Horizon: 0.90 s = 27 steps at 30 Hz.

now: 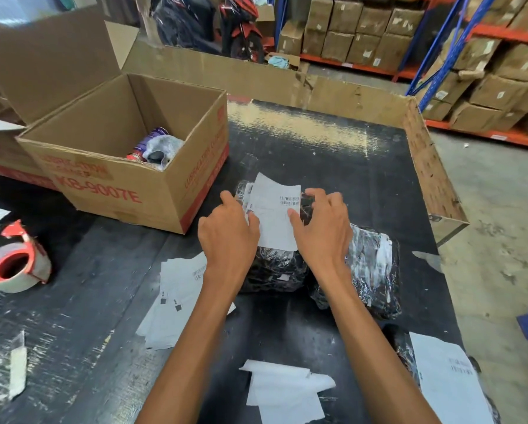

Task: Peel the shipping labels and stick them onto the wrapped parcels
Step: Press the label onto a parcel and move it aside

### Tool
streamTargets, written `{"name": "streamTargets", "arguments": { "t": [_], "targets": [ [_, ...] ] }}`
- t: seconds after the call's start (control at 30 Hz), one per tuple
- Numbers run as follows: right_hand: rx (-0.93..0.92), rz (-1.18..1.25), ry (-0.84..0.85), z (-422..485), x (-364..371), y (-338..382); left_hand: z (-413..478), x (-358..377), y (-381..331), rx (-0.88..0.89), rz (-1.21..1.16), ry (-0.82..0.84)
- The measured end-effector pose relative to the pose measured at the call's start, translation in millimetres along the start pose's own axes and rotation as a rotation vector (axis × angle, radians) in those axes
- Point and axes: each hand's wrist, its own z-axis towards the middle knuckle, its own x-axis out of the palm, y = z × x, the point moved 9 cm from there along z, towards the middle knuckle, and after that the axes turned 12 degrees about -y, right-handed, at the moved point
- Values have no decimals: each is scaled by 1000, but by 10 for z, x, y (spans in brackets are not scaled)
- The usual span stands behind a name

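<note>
Several thin white paper sheets (284, 390), creased and curling, lie nearest us at 6 o'clock on the black tabletop (363, 185), which is scuffed and streaked with pale marks. At 4 o'clock a dark parcel (405, 351) in glossy film carries a flat white label. At 8 o'clock sits a fanned pile of loose labels (177, 289), rectangular, with small black codes.

Past these, at the centre, we hold the shipping label (276, 215) just above the wrapped parcel (275, 270), a lumpy black bundle in crinkled clear film. The label is white and oblong with a barcode near its top right edge, and its far edge curls up. Our left hand (226, 231) pinches its left edge between thumb and curled fingers. Our right hand (321, 228) pinches the right edge, thumb on the face and fingers bent over the top. A second parcel (370, 270), wrapped the same way, lies touching it at 3 o'clock.

At 9 o'clock rests a tape roll (14, 264) in a red dispenser. At 10 o'clock stands an open cardboard box (119, 166) with red lettering; inside are a can and something bubble-wrapped. A cardboard wall (425, 154) rims the tabletop's far and right sides. Beyond it, blue-and-orange shelving (422, 68) is stacked with brown cartons, and a red-and-black motorbike (241, 29) stands at 12 o'clock.
</note>
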Motion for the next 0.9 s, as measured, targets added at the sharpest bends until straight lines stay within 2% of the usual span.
{"name": "streamTargets", "arguments": {
  "t": [0.1,0.2,0.23,0.3,0.37,0.43,0.57,0.67,0.77,0.9],
  "targets": [
    [-18,-79,1,96,-125,4,90,-56,50,1,-4,-44],
    [-138,2,0,190,-173,257,209,-27,-153,243,-36,-62],
    [-178,23,43,195,-106,363,238,67,-214,305,-35,-13],
    [-207,-17,206,138,166,477,273,383,-219,317,-21,180],
    [-191,-109,353,-1,451,393,240,710,-68,239,-31,405],
    [-155,-76,386,-113,569,242,202,845,57,151,-144,520],
    [-84,177,329,-139,528,100,185,795,85,83,-358,520],
    [21,292,290,-136,494,55,202,726,173,-87,-605,538],
    [195,330,299,-171,502,-102,127,716,375,-240,-640,550],
    [292,483,288,-211,432,-78,-27,726,395,-414,-823,530]
  ]
}}
